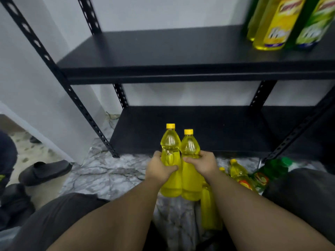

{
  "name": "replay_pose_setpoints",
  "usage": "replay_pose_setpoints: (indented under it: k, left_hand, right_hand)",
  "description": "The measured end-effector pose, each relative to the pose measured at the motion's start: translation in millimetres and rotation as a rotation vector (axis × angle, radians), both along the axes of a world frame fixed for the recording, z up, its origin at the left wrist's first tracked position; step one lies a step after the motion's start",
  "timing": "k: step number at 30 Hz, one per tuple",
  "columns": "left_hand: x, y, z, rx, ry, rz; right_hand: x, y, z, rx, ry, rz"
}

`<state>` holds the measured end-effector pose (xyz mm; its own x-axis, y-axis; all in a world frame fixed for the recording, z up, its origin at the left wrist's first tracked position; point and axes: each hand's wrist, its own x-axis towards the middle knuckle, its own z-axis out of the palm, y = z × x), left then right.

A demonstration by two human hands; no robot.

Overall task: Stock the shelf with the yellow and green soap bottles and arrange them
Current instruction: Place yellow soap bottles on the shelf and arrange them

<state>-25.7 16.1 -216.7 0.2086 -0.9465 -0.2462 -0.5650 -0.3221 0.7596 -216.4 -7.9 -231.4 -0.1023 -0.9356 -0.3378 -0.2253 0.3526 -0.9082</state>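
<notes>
With a few yellow and green soap bottles (282,24) already on the upper shelf (163,49), the left hand (160,168) and right hand (204,164) each grip a yellow bottle (170,151) above the floor, more lying nearby (239,173), lower shelf (208,127) bare.

Two bright yellow bottles (170,160) (190,165) up front, yellow caps, see-through liquid, no labels showing. More yellow bottles (238,172) down on the floor at right, one with a red and orange label, plus a green bottle (270,171) with a green cap. Matte black shelf (163,49), black uprights dotted with punched holes. On the shelf: a yellow bottle with yellow label (279,24), a green one with green label (315,24). Grey-white marble floor (108,171) with dark veins. Plain white wall (163,13). Black slipper (45,172) on speckled beige tile. Dark grey trousers (63,218).
</notes>
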Motion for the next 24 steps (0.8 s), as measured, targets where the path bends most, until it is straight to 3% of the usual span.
replay_pose_setpoints:
  k: [13,24]
  left_hand:
    - [-35.9,25.0,165.5,-0.477,0.180,0.066]
    - [-59.6,-32.0,315.5,-0.734,0.245,-0.063]
  right_hand:
    - [-28.0,20.3,183.5,-0.503,-0.082,-0.068]
    - [-64.2,-14.2,344.2,-0.854,-0.042,-0.077]
